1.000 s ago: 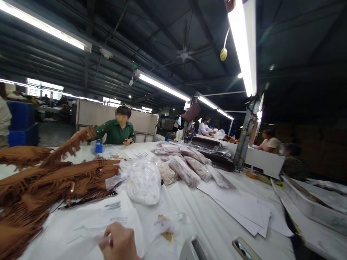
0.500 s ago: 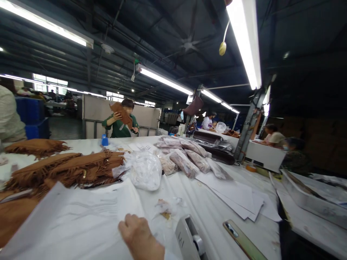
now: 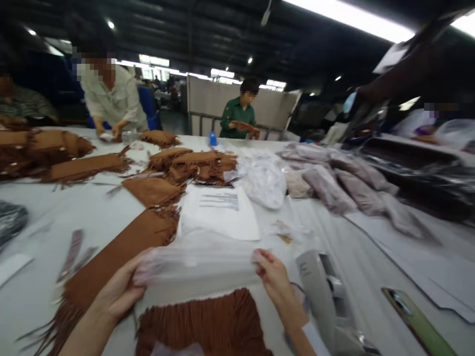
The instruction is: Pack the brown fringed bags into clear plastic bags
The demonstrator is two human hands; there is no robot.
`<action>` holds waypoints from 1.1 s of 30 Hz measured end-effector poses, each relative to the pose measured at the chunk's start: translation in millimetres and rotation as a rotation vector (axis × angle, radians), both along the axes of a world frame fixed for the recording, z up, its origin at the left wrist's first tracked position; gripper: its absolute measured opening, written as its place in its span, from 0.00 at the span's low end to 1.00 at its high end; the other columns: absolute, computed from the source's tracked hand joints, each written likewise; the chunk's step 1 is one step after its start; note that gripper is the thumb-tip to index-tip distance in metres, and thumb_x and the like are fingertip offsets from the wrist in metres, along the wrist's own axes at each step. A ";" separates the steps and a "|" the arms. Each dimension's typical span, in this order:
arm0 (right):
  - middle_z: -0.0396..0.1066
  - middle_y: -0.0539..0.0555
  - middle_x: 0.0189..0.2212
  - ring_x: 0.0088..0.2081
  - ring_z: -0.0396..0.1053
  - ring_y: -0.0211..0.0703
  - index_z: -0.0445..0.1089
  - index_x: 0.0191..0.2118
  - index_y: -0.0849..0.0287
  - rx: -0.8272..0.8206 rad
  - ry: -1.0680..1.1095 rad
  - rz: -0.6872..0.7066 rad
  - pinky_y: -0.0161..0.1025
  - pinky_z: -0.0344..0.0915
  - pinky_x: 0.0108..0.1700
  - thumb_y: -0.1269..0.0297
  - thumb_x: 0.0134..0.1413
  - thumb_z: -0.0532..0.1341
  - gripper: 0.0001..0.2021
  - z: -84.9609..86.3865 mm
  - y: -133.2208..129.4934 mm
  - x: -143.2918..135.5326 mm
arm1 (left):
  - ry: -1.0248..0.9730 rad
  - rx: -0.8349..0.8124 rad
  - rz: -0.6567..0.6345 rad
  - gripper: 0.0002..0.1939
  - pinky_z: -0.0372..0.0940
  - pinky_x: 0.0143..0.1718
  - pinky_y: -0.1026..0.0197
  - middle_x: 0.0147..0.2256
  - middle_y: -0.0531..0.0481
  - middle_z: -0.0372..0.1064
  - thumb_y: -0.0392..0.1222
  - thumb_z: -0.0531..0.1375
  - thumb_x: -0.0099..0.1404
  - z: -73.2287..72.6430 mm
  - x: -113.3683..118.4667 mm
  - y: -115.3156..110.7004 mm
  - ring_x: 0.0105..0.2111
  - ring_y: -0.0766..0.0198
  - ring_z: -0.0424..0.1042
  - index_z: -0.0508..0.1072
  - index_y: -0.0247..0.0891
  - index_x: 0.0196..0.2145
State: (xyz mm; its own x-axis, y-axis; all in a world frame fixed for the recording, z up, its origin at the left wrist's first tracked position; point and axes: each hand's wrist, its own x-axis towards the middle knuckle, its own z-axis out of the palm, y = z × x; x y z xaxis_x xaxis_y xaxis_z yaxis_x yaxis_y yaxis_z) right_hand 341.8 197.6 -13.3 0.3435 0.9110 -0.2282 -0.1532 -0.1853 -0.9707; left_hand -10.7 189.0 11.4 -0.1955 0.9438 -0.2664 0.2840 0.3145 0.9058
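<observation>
A clear plastic bag (image 3: 200, 264) is stretched sideways between my two hands above the table. My left hand (image 3: 124, 289) grips its left end, fingers closed on the film. The right end is pinched by my right hand (image 3: 273, 279). Just below the bag, a brown fringed suede piece (image 3: 204, 321) lies near the front edge of the view. Beyond it sits a stack of white printed bags (image 3: 218, 212). Another brown fringed piece (image 3: 126, 247) runs diagonally beside my left hand. A grey tape dispenser (image 3: 322, 291) stands right of my right hand.
More brown fringed pieces (image 3: 200, 163) lie further back and left. A crumpled clear bag pile (image 3: 261, 178), packed bags (image 3: 330, 190) and white sheets (image 3: 415, 262) are behind and right. A phone (image 3: 419, 316) lies at right. Several people are around the table's far side.
The view has swung left and down. My left hand has come into view, and both hands now hold a clear bag. The person in green has lowered the brown piece.
</observation>
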 end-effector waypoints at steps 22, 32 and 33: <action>0.68 0.55 0.28 0.31 0.65 0.44 0.65 0.32 0.56 0.608 -1.203 0.946 0.42 0.63 0.36 0.69 0.57 0.52 0.06 -44.0 29.0 36.0 | 1.025 0.319 -1.058 0.07 0.56 0.39 0.58 0.37 0.48 0.69 0.32 0.52 0.64 -36.6 -50.8 -1.3 0.39 0.59 0.66 0.66 0.41 0.36; 0.69 0.51 0.28 0.31 0.67 0.41 0.63 0.33 0.56 0.273 -1.037 0.964 0.37 0.63 0.34 0.69 0.56 0.51 0.05 -50.0 -30.2 38.2 | 1.021 0.223 -0.995 0.10 0.58 0.32 0.62 0.36 0.50 0.68 0.29 0.48 0.65 -59.1 -45.9 -38.7 0.39 0.59 0.66 0.64 0.42 0.36; 0.68 0.50 0.27 0.29 0.67 0.41 0.63 0.32 0.56 0.231 -1.010 0.946 0.37 0.63 0.33 0.68 0.56 0.51 0.05 -50.1 -36.3 37.7 | 1.003 0.205 -0.981 0.10 0.58 0.31 0.62 0.36 0.50 0.68 0.28 0.48 0.64 -59.4 -44.7 -41.9 0.39 0.59 0.66 0.65 0.42 0.36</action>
State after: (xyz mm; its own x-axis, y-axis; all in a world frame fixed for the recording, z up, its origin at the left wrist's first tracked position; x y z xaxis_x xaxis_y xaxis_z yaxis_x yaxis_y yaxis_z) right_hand 379.5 161.3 -63.4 -0.4894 0.8693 -0.0696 0.7118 0.3520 -0.6078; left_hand -55.5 147.1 -48.0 0.5305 0.8094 -0.2521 0.8470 -0.4937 0.1972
